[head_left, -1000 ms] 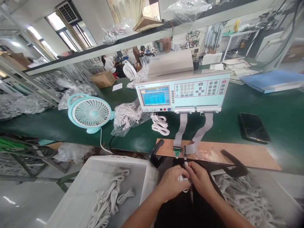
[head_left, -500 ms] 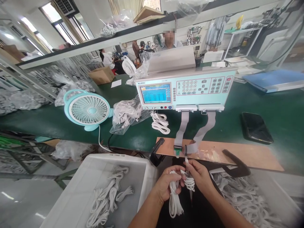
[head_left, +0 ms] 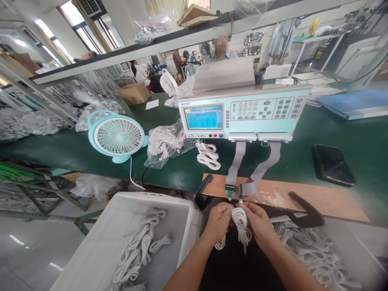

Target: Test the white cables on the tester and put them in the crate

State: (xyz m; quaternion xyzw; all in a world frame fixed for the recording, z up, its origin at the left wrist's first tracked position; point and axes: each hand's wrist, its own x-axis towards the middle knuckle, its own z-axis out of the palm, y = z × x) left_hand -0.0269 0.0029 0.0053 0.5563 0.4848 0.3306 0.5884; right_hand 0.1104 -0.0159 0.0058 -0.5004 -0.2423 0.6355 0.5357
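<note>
Both hands are closed around coiled white cables just below the bench edge. My left hand (head_left: 218, 220) grips a cable, and part of a white cable bundle (head_left: 220, 243) shows beneath its fingers. Another white cable bundle (head_left: 240, 220) hangs between the hands, with my right hand (head_left: 257, 218) closed on its upper end by the plug. This end is at the dark connector (head_left: 241, 190) of a grey ribbon cable, though fingers hide part of the joint. Beside it, a small green circuit board (head_left: 229, 194) ends the other ribbon cable (head_left: 237, 165). Both ribbons run up to a tester (head_left: 242, 115) with a lit blue screen.
On my left stands a white bin (head_left: 121, 206) with several cable bundles; more cables (head_left: 315, 246) lie at lower right. Black clamps (head_left: 201, 192) grip a wooden board (head_left: 281, 194). A blue fan (head_left: 121, 137), bagged cables (head_left: 165, 141) and a phone (head_left: 333, 163) rest on the green bench.
My left hand has turned and closed near the plug end, its bundle now mostly hidden. The other bundle shows more fully between the hands. Text on the tester's screen has changed.
</note>
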